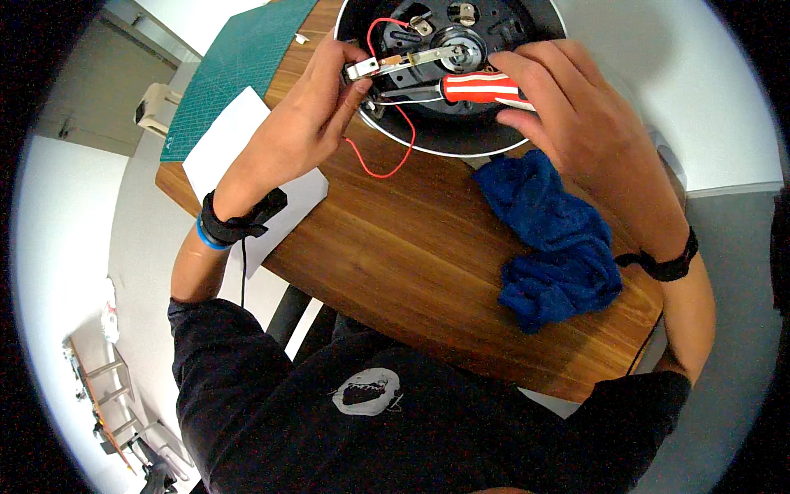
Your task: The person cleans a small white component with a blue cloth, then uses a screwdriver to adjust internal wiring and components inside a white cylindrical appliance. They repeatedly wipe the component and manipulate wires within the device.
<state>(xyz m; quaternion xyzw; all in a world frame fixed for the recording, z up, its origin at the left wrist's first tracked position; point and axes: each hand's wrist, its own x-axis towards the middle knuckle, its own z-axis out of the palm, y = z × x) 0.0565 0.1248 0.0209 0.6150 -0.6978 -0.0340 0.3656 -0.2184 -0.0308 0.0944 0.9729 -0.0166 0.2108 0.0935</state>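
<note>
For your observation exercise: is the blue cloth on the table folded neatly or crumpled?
Crumpled. The blue cloth lies bunched in uneven lumps and creases on the wooden table, with no flat folded edges.

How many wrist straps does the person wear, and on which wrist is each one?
2. One black wrist strap is on the left wrist, beside a blue band. The other black wrist strap is on the right wrist. Sleeves may hide others.
</note>
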